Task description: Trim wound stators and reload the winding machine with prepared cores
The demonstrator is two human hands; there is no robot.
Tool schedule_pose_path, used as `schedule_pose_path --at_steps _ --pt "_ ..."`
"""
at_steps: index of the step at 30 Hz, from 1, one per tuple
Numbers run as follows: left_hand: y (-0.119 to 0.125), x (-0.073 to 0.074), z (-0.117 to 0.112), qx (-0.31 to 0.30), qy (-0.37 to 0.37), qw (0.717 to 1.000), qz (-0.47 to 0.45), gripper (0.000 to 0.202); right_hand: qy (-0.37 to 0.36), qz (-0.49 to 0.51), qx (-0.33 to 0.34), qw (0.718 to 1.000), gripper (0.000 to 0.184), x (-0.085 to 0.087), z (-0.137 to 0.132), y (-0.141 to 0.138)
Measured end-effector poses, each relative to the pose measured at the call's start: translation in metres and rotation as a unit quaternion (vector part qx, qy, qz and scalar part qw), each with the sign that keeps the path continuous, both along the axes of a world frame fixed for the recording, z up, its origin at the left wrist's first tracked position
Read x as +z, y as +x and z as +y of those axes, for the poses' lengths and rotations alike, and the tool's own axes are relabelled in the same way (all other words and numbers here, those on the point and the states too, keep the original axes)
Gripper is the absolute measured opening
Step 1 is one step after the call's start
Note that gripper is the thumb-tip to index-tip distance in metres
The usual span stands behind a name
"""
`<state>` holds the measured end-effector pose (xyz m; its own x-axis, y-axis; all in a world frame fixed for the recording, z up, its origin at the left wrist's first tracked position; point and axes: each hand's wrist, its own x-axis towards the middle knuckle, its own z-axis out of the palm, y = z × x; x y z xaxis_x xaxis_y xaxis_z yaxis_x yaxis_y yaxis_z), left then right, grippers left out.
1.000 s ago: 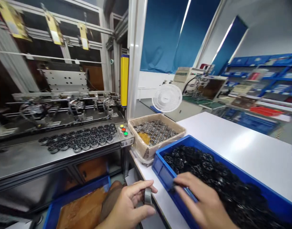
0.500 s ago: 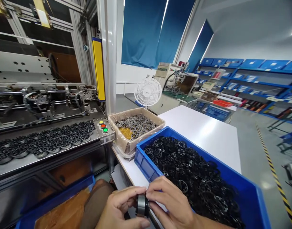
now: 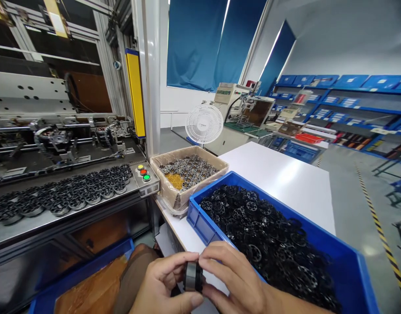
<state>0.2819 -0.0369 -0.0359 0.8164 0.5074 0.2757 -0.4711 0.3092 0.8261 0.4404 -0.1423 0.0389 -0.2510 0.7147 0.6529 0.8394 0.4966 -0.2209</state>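
Low in the head view, my left hand pinches a stator core between its thumb and fingers. It is a grey metal ring standing on edge, with black plastic on its sides. From the right, the fingers of my right hand close against the black side of the same core. Its far side and part of the right fingertips are hidden. Just right of my hands, black ring-shaped plastic pieces lie heaped in a blue bin.
A plastic-lined carton holds grey cores and some yellow pieces. Rows of capped cores stand on the machine's ledge, left of a button box. Below is another blue bin. A white fan stands behind the white table.
The view has shifted slightly. The core is turned a little, showing more of its black side at the right, and both hands stay on it.
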Motion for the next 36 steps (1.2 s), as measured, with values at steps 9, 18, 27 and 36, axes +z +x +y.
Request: schedule_pose_path --at_steps 9,18,27,36 --pt "-0.003 0.006 0.004 -0.025 -0.013 0.999 0.042 0.051 0.022 -0.057 -0.004 0.998 0.027 0.003 0.001 0.000" --pt "-0.009 0.003 0.005 -0.053 -0.047 0.993 0.097 0.053 0.001 -0.063 -0.016 0.998 0.028 0.006 -0.002 -0.005" --pt "-0.007 -0.013 0.001 -0.059 0.001 0.994 0.089 0.060 -0.003 -0.041 -0.006 0.999 0.028 0.003 -0.004 -0.006" --pt "-0.016 0.002 0.001 -0.056 0.226 0.960 0.158 0.057 -0.074 0.139 -0.011 0.987 0.063 -0.005 0.005 0.004"
